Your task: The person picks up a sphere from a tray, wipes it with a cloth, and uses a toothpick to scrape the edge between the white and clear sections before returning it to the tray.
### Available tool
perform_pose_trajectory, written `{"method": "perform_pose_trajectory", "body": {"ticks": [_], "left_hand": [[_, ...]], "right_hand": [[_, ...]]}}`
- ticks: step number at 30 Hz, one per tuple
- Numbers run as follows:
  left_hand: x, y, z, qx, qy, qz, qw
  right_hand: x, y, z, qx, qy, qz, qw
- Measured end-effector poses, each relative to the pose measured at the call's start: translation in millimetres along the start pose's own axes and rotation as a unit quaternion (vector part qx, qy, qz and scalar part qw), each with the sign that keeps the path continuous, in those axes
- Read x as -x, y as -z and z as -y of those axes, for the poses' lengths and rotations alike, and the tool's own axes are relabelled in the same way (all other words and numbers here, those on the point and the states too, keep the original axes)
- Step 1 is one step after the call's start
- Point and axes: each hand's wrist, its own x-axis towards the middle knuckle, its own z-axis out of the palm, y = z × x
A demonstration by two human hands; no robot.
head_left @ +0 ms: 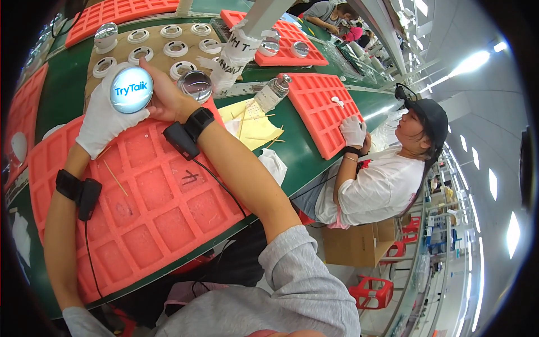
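Round glass dome paperweight point(131, 90), pale blue face with white lettering, glowing under the lights, tilted up toward the camera, raised above the red foam tray's far edge.

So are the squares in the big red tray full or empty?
Empty: the big red tray shows bare square pockets, with only a thin stick lying across them.

My left hand point(104, 121) holds a round glass dome point(131, 90) showing a blue-and-white label (circular). A brown cardboard box point(359, 244) stands on the floor beside the seated co-worker.
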Motion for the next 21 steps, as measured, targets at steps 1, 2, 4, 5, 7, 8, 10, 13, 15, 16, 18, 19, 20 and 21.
{"method": "perform_pose_trajectory", "body": {"ticks": [1, 2, 4, 5, 7, 8, 10, 13, 15, 16, 18, 19, 20, 21], "left_hand": [[-0.4, -0.4, 1.0, -0.001, -0.001, 0.007, 1.000], [-0.9, -1.7, 1.6, 0.000, -0.001, 0.007, 1.000], [-1.0, -2.7, 3.4, -0.028, -0.013, -0.003, 1.000], [-0.6, -2.2, 4.5, -0.042, -0.019, -0.008, 0.999], [0.5, -2.1, 6.5, -0.027, -0.014, -0.007, 1.000], [0.9, -2.1, 7.3, -0.011, -0.010, -0.005, 1.000], [1.1, -2.7, 6.7, 0.004, -0.007, -0.004, 1.000], [1.3, -2.2, 3.9, 0.017, 0.012, 0.003, 1.000], [5.1, 1.3, 5.9, 0.004, 0.008, 0.000, 1.000], [5.9, 4.8, 7.3, -0.008, 0.000, -0.001, 1.000], [9.3, 16.5, 11.8, -0.026, -0.004, -0.006, 1.000], [11.5, 25.2, 14.2, -0.038, -0.012, -0.004, 0.999], [13.5, 34.1, 16.8, -0.051, -0.020, -0.003, 0.999], [17.3, 44.5, 22.2, -0.066, -0.024, -0.002, 0.998]], "right_hand": [[-2.3, 4.3, -1.4, 0.007, 0.000, -0.002, 1.000], [-3.8, 6.8, -2.0, 0.015, 0.000, -0.004, 1.000], [-5.3, 8.8, -3.7, 0.022, -0.001, -0.006, 1.000], [-5.8, 8.2, -4.2, 0.022, -0.005, -0.012, 1.000], [-5.8, 7.0, -4.6, 0.023, -0.012, -0.025, 0.999], [-5.6, 6.1, -4.5, 0.023, -0.013, -0.024, 0.999], [-4.8, 6.2, -4.4, 0.013, -0.014, -0.031, 0.999], [-6.1, 5.3, -5.5, 0.007, -0.012, -0.035, 0.999], [-10.6, 4.2, -10.6, 0.006, -0.011, -0.036, 0.999], [-15.5, 8.2, -13.0, 0.005, -0.012, -0.033, 0.999], [-27.5, 15.5, -18.5, -0.004, -0.016, 0.030, 0.999], [-36.7, 14.4, -24.7, -0.010, -0.021, 0.069, 0.997], [-44.9, 12.6, -32.2, -0.013, -0.027, 0.082, 0.996], [-52.8, 8.9, -40.6, -0.008, 0.024, -0.006, 1.000]]}}
